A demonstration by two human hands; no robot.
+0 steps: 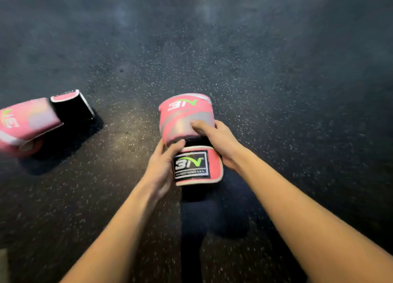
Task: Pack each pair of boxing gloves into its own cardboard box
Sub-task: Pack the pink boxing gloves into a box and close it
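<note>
I hold a pink glove (187,121) between both hands above the dark speckled floor (276,81), its padded end toward twelve o'clock and its cuff toward six. My left hand (161,166) grips the cuff from eight o'clock, thumb at the wrist seam. My right hand (221,142) wraps it from three o'clock, fingers over the silver band. A second pink glove (32,125) lies on the floor at nine o'clock, well apart.

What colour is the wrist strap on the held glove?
Pink wrist strap on the glove, with a black logo patch; head view.
</note>
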